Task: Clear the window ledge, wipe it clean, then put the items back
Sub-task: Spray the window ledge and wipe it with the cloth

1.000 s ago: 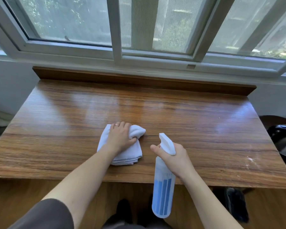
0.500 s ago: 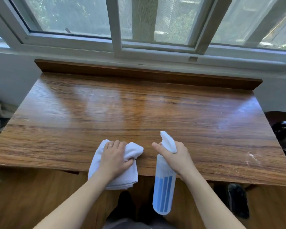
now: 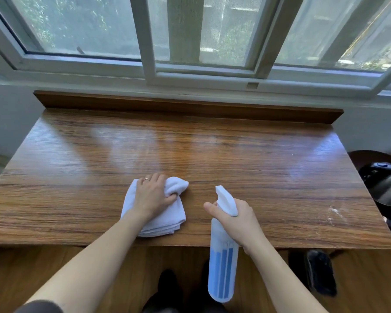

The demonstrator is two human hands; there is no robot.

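A folded white cloth (image 3: 167,219) lies on the wooden ledge (image 3: 190,154), near its front edge and left of centre. My left hand (image 3: 151,195) rests on top of the cloth with fingers curled into its far fold, gripping it. My right hand (image 3: 237,220) holds a white spray bottle (image 3: 222,267) by its neck, nozzle pointing away over the ledge. The bottle's body, partly filled with blue liquid, hangs below the front edge. Nothing else stands on the wooden surface.
A raised wooden lip (image 3: 190,107) runs along the back below the white window frame (image 3: 203,75). White smudges (image 3: 334,212) mark the ledge's right front. Dark objects (image 3: 384,184) sit beyond the right edge; a dark item (image 3: 318,274) lies on the floor.
My left hand drew the cloth back to the front edge, then pushed it forward onto the ledge again. My right hand with the bottle stayed about where it was.
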